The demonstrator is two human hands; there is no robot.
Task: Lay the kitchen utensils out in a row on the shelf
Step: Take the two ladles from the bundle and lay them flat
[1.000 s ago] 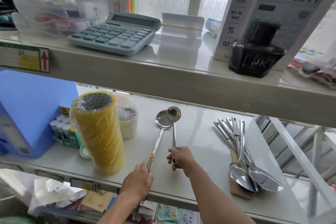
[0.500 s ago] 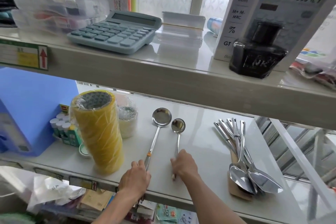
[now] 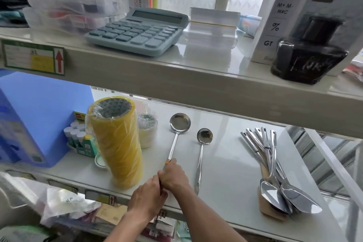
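White glossy shelf [image 3: 225, 163], lower tier, holds everything in play. Blue plastic box [image 3: 29, 120] sits far to the left of both hands. Yellow tape roll stack [image 3: 115, 143] stands upright just left of the hands, near the front edge. Bundle of steel serving spoons [image 3: 275, 173] lies well right of the right hand, bowls toward the shelf front, on a cardboard backing. Large ladle [image 3: 177, 133] lies flat, bowl away from the hands, handle end under both hands. Right hand [image 3: 172, 177] curled round the large ladle's handle just below its orange band. Left hand [image 3: 148, 200] curled at the same handle's end, touching the right hand. Small ladle [image 3: 202, 151] lies flat just right of the right hand, untouched, roughly parallel to the large ladle.
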